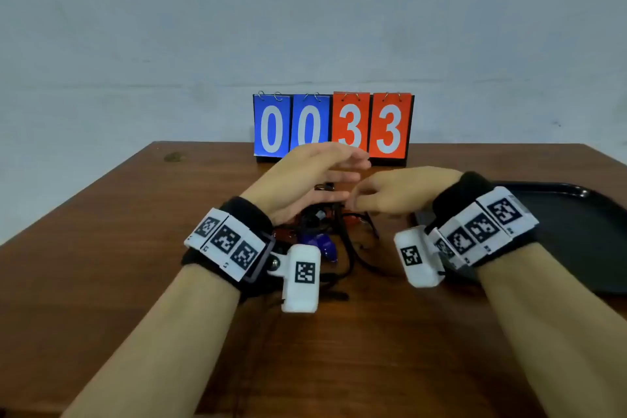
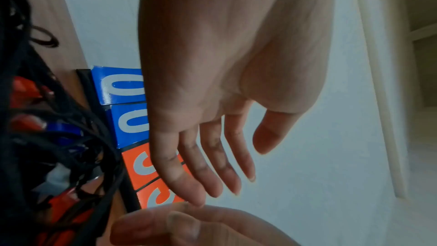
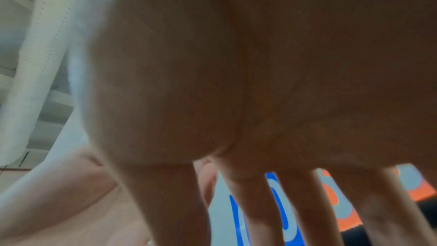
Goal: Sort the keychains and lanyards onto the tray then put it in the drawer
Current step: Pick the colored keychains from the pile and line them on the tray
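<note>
A tangled pile of keychains and lanyards [image 1: 322,241] lies mid-table: black cords with red and blue pieces. In the left wrist view the pile [image 2: 59,147] sits to the left of the palm. My left hand [image 1: 339,173] hovers above the pile's far side, fingers straight and holding nothing. Its palm and fingers [image 2: 208,156] show bare. My right hand [image 1: 366,200] hangs just right of it over the pile, its fingers [image 3: 305,203] spread and relaxed, with nothing seen in them. The black tray [image 1: 576,248] lies at the right, partly under my right wrist.
A flip scoreboard [image 1: 334,127] reading 0033 stands at the table's far edge, just behind the hands. The brown wooden table [image 1: 135,248] ends at a pale wall. No drawer is in view.
</note>
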The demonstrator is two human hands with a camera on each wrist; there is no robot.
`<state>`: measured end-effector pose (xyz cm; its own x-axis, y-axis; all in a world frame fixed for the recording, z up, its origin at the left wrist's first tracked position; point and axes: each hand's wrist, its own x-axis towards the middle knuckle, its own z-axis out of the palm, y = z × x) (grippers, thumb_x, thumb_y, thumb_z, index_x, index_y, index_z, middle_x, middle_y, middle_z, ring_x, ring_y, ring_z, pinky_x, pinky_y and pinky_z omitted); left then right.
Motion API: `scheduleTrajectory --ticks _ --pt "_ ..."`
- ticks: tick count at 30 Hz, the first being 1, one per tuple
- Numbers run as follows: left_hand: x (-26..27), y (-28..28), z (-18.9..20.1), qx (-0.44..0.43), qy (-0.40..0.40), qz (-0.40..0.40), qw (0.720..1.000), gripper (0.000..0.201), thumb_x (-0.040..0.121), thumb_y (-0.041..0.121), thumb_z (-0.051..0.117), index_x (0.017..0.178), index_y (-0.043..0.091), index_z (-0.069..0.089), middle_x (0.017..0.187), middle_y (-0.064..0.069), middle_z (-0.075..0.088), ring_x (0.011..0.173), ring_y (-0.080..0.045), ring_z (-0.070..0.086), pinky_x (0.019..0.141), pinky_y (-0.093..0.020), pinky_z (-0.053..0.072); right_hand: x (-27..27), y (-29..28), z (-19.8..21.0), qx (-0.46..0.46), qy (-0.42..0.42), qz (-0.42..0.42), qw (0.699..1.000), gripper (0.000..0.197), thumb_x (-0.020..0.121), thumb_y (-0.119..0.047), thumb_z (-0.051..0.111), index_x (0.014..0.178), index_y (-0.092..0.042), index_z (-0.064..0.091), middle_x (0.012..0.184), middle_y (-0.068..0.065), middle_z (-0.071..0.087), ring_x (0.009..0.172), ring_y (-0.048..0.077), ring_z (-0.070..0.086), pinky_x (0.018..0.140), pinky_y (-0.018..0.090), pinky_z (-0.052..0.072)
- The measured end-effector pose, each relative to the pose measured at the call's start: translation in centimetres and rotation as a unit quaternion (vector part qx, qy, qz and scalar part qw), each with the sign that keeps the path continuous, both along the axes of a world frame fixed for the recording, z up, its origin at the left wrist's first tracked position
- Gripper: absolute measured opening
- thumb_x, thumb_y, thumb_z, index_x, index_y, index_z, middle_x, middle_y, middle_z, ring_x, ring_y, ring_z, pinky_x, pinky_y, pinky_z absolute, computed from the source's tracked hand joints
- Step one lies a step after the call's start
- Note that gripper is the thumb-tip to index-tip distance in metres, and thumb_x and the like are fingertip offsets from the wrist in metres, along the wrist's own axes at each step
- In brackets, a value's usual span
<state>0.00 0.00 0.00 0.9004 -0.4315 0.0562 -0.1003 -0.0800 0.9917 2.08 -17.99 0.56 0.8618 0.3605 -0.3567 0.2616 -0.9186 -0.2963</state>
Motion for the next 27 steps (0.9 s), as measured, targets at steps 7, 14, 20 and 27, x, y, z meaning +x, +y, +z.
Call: scheduleTrajectory --ticks 7,14,20,27 --pt "2.5 -0.3 -2.7 -0.032 0.017 0.061 0.997 0.025 0.105 0.025 0.053 0.106 0.014 0.076 0.103 0.000 0.077 0.098 -0.018 0.070 0.089 -0.035 0.058 1.9 -0.2 -1.2 -0.012 0.051 -0.009 0.999 0.035 0.097 -0.055 0.048 0.119 -0.031 0.061 0.084 0.007 0.069 0.072 0.020 0.060 0.073 0.034 0.051" --pt "2.9 0.0 -3.9 -0.015 0.013 0.062 0.998 0.025 0.105 0.024 0.053 0.108 0.014 0.076 0.097 0.001 0.076 0.089 -0.014 0.069 0.078 -0.030 0.055 1.6 -0.4 -1.9 -0.046 0.005 0.051 0.998 0.036 0.099 -0.054 0.049 0.131 -0.039 0.055 0.113 -0.011 0.062 0.103 0.010 0.058 0.098 0.032 0.047" --pt "3.2 0.4 -4.4 0.007 0.016 0.056 0.998 0.026 0.105 0.026 0.053 0.109 0.014 0.076 0.097 0.000 0.076 0.088 -0.014 0.068 0.076 -0.028 0.055 0.7 -0.3 -1.7 -0.068 0.008 0.088 0.994 0.044 0.098 -0.054 0.049 0.139 -0.037 0.051 0.129 -0.009 0.058 0.115 0.013 0.057 0.103 0.034 0.047" --pt "3.0 0.8 -3.8 0.184 -0.035 0.052 0.981 0.025 0.104 0.025 0.053 0.103 0.017 0.076 0.091 0.001 0.074 0.072 -0.008 0.062 0.057 -0.017 0.046 0.1 0.1 -2.1 -0.086 0.003 0.098 0.991 0.044 0.097 -0.054 0.051 0.138 -0.039 0.049 0.122 -0.007 0.061 0.099 0.011 0.062 0.085 0.029 0.053"
